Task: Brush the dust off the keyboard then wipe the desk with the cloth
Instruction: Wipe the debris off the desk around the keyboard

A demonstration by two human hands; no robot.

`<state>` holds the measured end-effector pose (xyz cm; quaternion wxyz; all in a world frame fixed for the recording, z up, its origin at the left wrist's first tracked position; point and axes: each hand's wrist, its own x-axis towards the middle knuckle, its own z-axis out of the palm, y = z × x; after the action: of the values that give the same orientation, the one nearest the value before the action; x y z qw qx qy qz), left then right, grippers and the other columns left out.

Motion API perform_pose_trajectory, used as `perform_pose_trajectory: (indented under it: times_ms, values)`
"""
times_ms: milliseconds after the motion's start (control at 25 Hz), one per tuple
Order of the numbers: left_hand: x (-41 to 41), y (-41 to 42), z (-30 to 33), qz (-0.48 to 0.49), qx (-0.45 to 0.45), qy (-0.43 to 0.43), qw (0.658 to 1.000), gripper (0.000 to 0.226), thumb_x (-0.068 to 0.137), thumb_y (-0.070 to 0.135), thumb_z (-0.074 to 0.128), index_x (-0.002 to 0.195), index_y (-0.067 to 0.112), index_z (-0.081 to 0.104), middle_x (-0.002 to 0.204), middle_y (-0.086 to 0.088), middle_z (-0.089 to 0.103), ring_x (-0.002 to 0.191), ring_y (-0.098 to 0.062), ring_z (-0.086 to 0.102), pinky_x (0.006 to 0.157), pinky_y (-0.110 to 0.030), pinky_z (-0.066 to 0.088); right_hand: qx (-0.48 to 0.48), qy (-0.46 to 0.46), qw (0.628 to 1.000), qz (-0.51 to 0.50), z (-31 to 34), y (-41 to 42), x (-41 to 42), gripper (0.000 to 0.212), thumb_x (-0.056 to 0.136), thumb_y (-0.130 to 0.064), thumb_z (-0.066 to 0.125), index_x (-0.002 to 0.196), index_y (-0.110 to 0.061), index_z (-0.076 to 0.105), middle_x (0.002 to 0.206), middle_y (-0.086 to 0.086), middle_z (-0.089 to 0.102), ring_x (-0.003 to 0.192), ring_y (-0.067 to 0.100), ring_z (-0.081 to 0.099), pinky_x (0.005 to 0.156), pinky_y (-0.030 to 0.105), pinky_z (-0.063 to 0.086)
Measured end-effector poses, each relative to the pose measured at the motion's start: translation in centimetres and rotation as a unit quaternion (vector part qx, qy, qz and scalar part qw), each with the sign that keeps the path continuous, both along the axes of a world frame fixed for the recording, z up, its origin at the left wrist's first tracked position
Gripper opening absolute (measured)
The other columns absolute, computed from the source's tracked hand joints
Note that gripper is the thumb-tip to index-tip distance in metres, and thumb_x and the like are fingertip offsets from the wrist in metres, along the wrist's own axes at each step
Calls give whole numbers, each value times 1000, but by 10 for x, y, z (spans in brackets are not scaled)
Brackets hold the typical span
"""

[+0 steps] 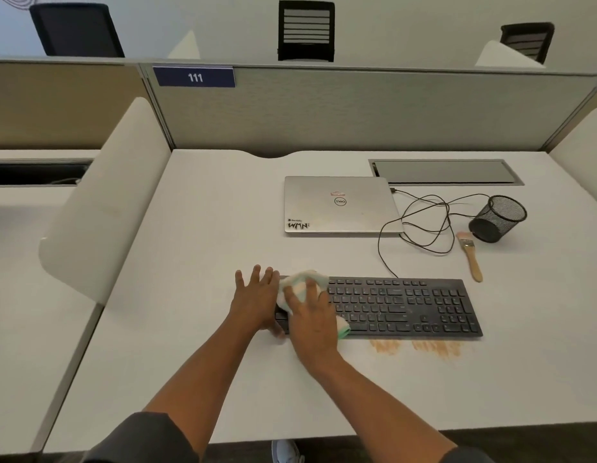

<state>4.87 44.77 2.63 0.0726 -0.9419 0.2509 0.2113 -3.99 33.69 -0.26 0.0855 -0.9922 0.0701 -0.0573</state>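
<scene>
Right hand (310,315) flat, pressing cloth (304,282)

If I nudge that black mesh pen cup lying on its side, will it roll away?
Probably yes: the mesh pen cup lies on its round side on the smooth desk. Open mesh suggests it is light. The brush close beside it might stop it.

A black keyboard (404,307) lies flat on the white desk (207,228), a crumpled pale cloth (302,284) covering its left end; a wooden brush (471,255) rests far right.
</scene>
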Motion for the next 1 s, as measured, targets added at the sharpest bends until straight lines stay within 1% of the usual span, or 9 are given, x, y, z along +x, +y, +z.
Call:
perform_pose_trajectory:
  times_ms: [120, 240, 360, 440, 520, 600, 760, 880, 1000]
  values:
    - [0, -4, 3, -3, 23, -10, 1000, 143, 58, 69, 85, 159, 7, 5, 168, -9, 10, 156, -33, -2, 121, -65, 2, -7, -11, 1000, -23, 1, -36, -9, 61, 63, -12, 84, 120, -30, 70, 124, 17, 63, 84, 36, 62, 58, 39, 52]
    - [0, -10, 7, -11, 45, -18, 999, 141, 57, 68, 86, 158, 6, 9, 166, -11, 15, 155, -34, 0, 120, -65, 1, -32, 3, 994, -104, 2, -89, -24, 64, 65, -9, 83, 124, -30, 68, 125, 16, 59, 83, 35, 59, 58, 38, 51]
    - [-2, -13, 8, -19, 68, -35, 997, 140, 56, 69, 85, 157, 5, 12, 164, -12, 20, 155, -35, 2, 120, -66, 2, -32, 36, 984, -171, 3, -120, -33, 63, 72, -12, 79, 131, -29, 65, 132, 18, 55, 93, 41, 59, 67, 42, 54]
    - [-2, -15, 10, -21, 80, -40, 996, 140, 56, 70, 86, 157, 5, 14, 163, -12, 23, 155, -35, 4, 120, -66, 2, -22, 31, 981, -188, 2, -112, -27, 62, 77, -14, 76, 135, -30, 62, 135, 19, 53, 99, 42, 58, 71, 44, 54]
    - [-2, -18, 11, -21, 89, -45, 995, 140, 56, 68, 86, 157, 3, 14, 163, -13, 24, 155, -35, 4, 120, -67, 2, -8, 12, 985, -171, 1, -86, -19, 62, 74, -14, 79, 131, -30, 65, 131, 19, 56, 95, 41, 59, 67, 42, 55]
    - [-2, -21, 11, -20, 103, -52, 993, 140, 57, 68, 86, 157, 2, 14, 163, -14, 23, 155, -34, 4, 120, -67, 2, 7, 6, 992, -130, 1, -52, -8, 61, 70, -14, 81, 127, -31, 68, 126, 18, 59, 91, 38, 61, 61, 39, 53]
    - [-3, -20, 9, -16, 108, -73, 991, 127, 68, 63, 84, 157, 4, 16, 163, -12, 26, 155, -34, 5, 120, -67, 3, 37, 0, 997, -61, 1, -9, 0, 58, 61, -11, 84, 114, -33, 72, 113, 15, 64, 79, 34, 61, 52, 38, 49]
    - [-5, -21, 13, -20, 122, -74, 990, 135, 62, 70, 83, 157, 3, 16, 162, -13, 27, 155, -35, 6, 119, -67, 4, 19, -12, 999, -45, -8, -27, -21, 60, 63, -10, 83, 117, -33, 71, 120, 14, 63, 81, 33, 60, 57, 39, 52]
    - [-6, -23, 15, -29, 125, -75, 989, 138, 56, 72, 84, 156, 2, 19, 160, -14, 29, 155, -35, 6, 119, -68, 3, 16, -7, 994, -112, -9, -73, -36, 59, 72, -10, 78, 126, -32, 67, 130, 15, 58, 90, 36, 60, 62, 41, 55]
